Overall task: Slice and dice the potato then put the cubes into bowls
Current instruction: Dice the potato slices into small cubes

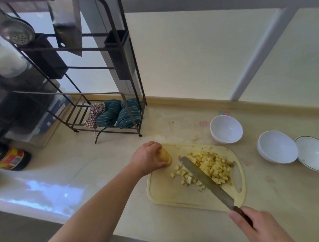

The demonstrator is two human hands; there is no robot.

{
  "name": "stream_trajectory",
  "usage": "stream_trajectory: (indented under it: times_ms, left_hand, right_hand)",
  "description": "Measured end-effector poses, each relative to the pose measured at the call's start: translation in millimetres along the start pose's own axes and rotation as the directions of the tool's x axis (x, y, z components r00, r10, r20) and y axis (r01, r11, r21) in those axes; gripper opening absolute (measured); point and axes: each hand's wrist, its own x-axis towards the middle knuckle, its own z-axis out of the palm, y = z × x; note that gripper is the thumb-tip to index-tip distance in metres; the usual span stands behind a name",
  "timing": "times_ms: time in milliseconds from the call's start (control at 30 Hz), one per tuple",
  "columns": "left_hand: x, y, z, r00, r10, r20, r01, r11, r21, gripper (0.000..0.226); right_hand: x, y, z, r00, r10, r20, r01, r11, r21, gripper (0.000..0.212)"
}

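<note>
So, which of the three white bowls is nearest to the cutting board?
The left bowl, standing alone just behind the cutting board. The middle bowl and the green-rimmed bowl sit together further right, touching or overlapping each other.

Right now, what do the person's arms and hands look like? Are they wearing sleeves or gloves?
No gloves and no sleeves in view: both forearms are bare. The left hand and right hand show no rings, watch or bracelets.
</note>
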Motion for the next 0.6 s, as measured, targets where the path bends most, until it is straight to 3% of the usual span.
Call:
stream_trajectory:
  times_ms: [100, 200, 333, 600]
  left_hand:
    - [-6.2, -3.9, -0.7, 0.999, 0.035, 0.006, -0.035, 0.999, 0.014, 0.075]
    - [-9.3, -7.5, -2.4, 1.0, 0.028, 0.01, -0.028, 0.998, 0.062, 0.078]
    - [-10.9, -14.0, -3.5, 0.998, 0.003, 0.063, -0.012, 0.99, 0.143, 0.073]
    - [-10.7, -21.7, -6.4, 0.991, -0.049, 0.126, 0.031, 0.989, 0.142, 0.067]
  right_hand:
    - [-3.2, -21.3, 0.4, 0.998, 0.025, 0.06, -0.036, 0.98, 0.195, 0.068]
    - [-0.4, -38.5, 7.0, 0.91, 0.127, 0.395, -0.336, 0.784, 0.522, 0.054]
    - [5.9, -44.8, 26.5, 0.814, 0.059, 0.577, -0.45, 0.692, 0.564, 0.056]
    - [12.7, -42.4, 54.6, 0.781, 0.091, 0.617, -0.525, 0.63, 0.572, 0.055]
